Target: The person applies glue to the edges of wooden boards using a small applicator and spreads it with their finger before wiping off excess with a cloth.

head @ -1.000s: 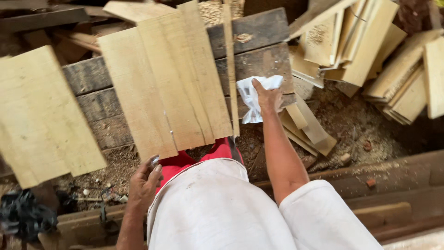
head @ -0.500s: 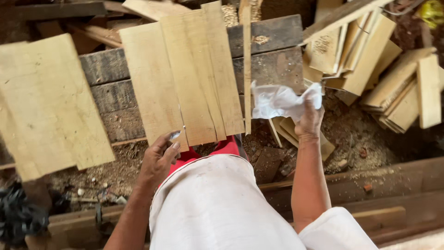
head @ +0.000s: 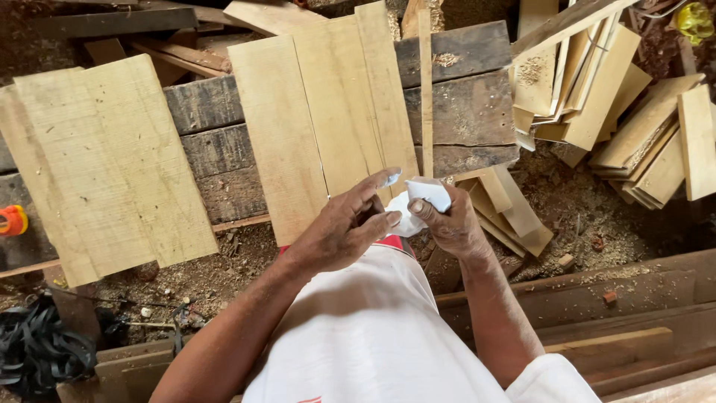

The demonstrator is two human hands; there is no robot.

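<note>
White wrapper [head: 418, 205] between both hands

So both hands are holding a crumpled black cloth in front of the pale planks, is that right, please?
Not quite: the cloth is white, not black. The head view shows the left hand and right hand both on it, in front of the pale planks.

We see a crumpled white plastic bag [head: 418, 205], pale yellow sawn wooden boards [head: 321, 112] with fine grain lines, and dark grey-brown weathered planks [head: 462, 82] beneath them. Our white cloth shirt [head: 373, 328] shows a red edge. A small orange plastic object [head: 11, 220] and black coiled straps [head: 37, 351] lie left.
</note>
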